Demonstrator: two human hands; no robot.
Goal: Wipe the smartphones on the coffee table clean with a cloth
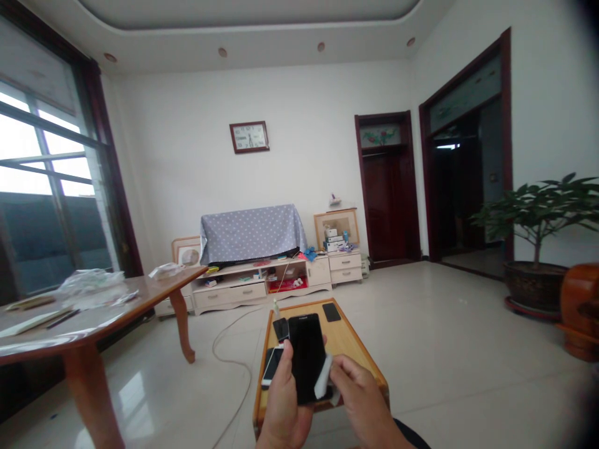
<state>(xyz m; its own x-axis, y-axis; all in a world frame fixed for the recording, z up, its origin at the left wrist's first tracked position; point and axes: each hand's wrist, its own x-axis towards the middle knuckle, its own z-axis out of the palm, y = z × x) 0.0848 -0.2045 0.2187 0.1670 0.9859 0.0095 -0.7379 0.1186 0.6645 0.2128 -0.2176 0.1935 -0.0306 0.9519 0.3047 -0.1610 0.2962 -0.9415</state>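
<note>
My left hand (284, 399) is wrapped round a large black smartphone (306, 349), held upright with its dark screen toward me. Its thumb lies along the phone's left edge. In my right hand (358, 396) a white tissue or wipe (324, 377) is pinched, and it lies against the lower right part of the screen. Below and behind the phone stands a small wooden table (349, 330). On it are a white phone (272, 366), a small dark phone (281, 328), a black phone (332, 312) and a little bottle (276, 305).
A larger wooden table (135, 293) with plastic bags (91, 284) stands at the left. A pale cable (243, 362) runs over the floor. Along the far wall is a low cabinet (248, 292) with a cloth-covered object (253, 234). A potted plant (533, 284) stands at the right.
</note>
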